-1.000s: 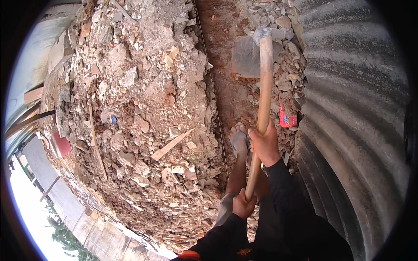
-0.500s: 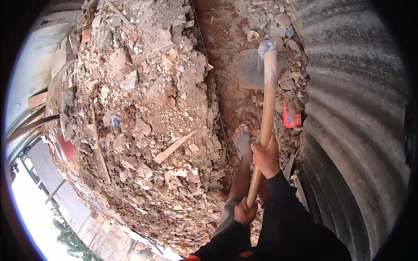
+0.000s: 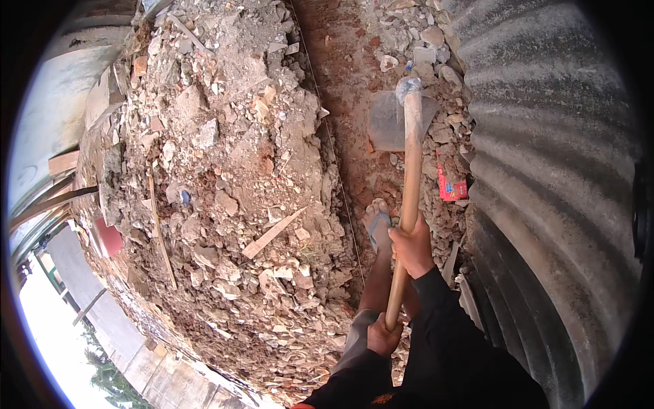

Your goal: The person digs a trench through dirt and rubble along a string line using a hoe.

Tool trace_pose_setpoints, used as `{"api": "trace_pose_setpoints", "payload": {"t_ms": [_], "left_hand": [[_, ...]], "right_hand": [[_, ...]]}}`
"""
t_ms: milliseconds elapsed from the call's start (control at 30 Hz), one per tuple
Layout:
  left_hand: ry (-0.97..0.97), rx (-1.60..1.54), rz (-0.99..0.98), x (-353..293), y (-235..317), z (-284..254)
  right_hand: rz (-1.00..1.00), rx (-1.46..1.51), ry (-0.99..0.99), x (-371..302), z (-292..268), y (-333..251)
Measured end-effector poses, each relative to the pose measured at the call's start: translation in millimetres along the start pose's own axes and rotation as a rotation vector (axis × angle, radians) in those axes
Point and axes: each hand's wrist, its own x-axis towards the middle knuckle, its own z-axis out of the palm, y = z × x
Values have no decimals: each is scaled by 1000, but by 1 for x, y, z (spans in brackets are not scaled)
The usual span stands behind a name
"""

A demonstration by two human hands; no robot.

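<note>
A hoe with a long wooden handle (image 3: 411,167) and a broad grey metal blade (image 3: 388,121) stretches away from me. My left hand (image 3: 385,337) wraps round the handle's near end. Farther up, about the middle of the handle, my right hand (image 3: 413,247) is closed round it too. The blade is down at the reddish earth of a narrow trench (image 3: 340,61); whether its edge is sunk in the soil I cannot tell. My foot in a blue flip-flop (image 3: 379,221) stands in the trench, left of the handle.
Left of the trench rises a bank of rubble and broken masonry (image 3: 225,157), with a thin string (image 3: 334,146) along its edge. A wooden strip (image 3: 272,233) lies on it. Corrugated sheeting (image 3: 545,129) walls the right side. A red packet (image 3: 452,184) lies beside the handle.
The hoe head has shifted slightly left and down in the picture, and the handle leans a little more left. Both hands keep their grip; the view itself has moved slightly.
</note>
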Motion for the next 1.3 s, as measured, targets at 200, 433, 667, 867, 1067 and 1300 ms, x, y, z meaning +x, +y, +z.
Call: {"api": "trace_pose_setpoints", "payload": {"t_ms": [200,433,667,867,1067,1300], "left_hand": [[86,39,398,139,19,-51],[-12,-4,-11,59,8,-33],[58,-5,309,136,30,-48],[114,-245,-13,111,35,-2],[48,2,90,43,1,-18],[79,-255,194,166,42,-14]], "right_hand": [[-328,88,127,42,29,-88],[194,42,9,65,23,15],[-270,62,138,49,34,-80],[65,-42,-67,117,31,-5],[-145,101,71,3,16,-42],[-254,-176,-17,154,65,-50]]}}
